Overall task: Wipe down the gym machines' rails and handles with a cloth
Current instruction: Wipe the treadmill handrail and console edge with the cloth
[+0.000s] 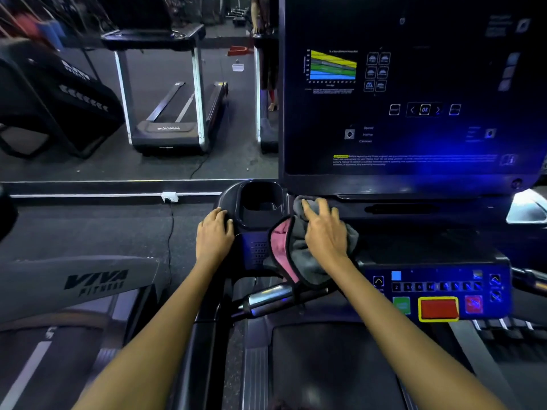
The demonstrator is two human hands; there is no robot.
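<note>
I stand on a treadmill facing its dark console (414, 244). My right hand (324, 229) lies flat on a grey and pink cloth (293, 250), pressing it onto the console's ledge just right of the cup holder (257, 202). The cloth's lower part hangs down over a chrome handle (272, 300). My left hand (214, 235) rests on the console's left edge beside the cup holder, fingers draped over the rim.
A tall screen (414, 84) rises right behind the ledge. A button panel with a red stop button (439, 309) sits at lower right. A mirror (133, 84) ahead reflects treadmills. A neighbouring VIVA Fitness machine (74, 285) stands to the left.
</note>
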